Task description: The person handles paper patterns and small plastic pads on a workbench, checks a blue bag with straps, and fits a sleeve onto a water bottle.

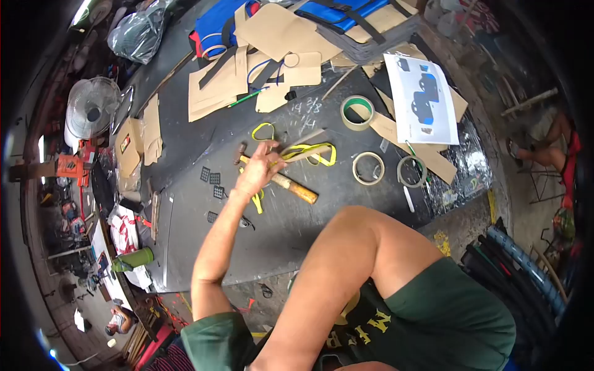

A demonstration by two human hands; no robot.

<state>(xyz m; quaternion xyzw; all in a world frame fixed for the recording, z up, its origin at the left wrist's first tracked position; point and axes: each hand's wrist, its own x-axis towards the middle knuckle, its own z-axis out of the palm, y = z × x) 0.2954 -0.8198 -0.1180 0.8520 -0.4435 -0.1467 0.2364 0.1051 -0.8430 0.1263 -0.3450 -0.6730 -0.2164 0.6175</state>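
My left hand [262, 167] reaches over the black tabletop, its fingers closed around a narrow yellow strap [323, 157] that loops out to the right. A thin greyish strip [304, 138] sticks out beside the strap. Beneath my hand lies a hammer with a wooden handle [296, 188]; its metal head [240, 153] shows to the left. Another loop of yellow strap [263, 126] rests just beyond my fingers, and a short yellow piece [257, 201] lies near my wrist. My right arm is bent, elbow over the table's near edge; its hand is out of sight.
Several small black mesh pieces [215, 178] lie left of the hammer. Tape rolls [357, 113] and a printed sheet [424, 99] are on the right. Cardboard patterns [216, 86] and blue bags [218, 21] fill the far side. A fan [93, 108] stands left; a person [554, 145] sits at right.
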